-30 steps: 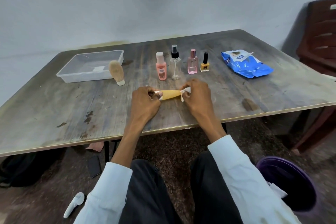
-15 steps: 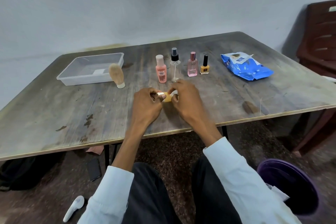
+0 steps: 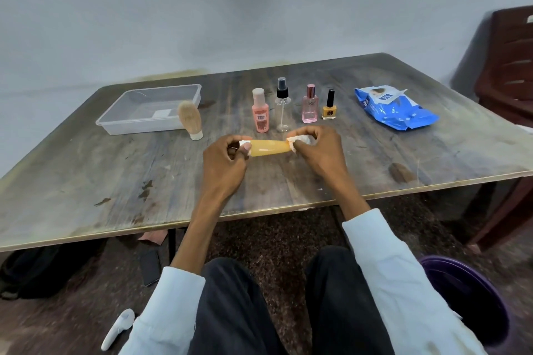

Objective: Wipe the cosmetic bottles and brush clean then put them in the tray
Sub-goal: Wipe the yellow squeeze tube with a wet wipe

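My left hand [image 3: 223, 163] grips the white cap end of a yellow-orange bottle [image 3: 269, 148], held sideways just above the table. My right hand [image 3: 318, 150] pinches a white wipe [image 3: 300, 140] at the bottle's far end. Behind them stand a peach bottle [image 3: 260, 110], a clear spray bottle [image 3: 282, 105], a pink perfume bottle [image 3: 310, 104] and a yellow nail polish [image 3: 329, 106]. A bristle brush [image 3: 190, 119] stands upright beside the clear plastic tray [image 3: 138, 124] at the left.
A blue pack of wipes [image 3: 395, 109] lies at the back right of the wooden table [image 3: 115, 181]. A purple bin [image 3: 467, 300] sits on the floor at my right, a brown chair [image 3: 510, 66] beyond it. A phone and a white device lie on the floor.
My right hand slid the wipe left along the bottle until it nearly met my left hand, then drew back to the right end, baring the bottle's length again.
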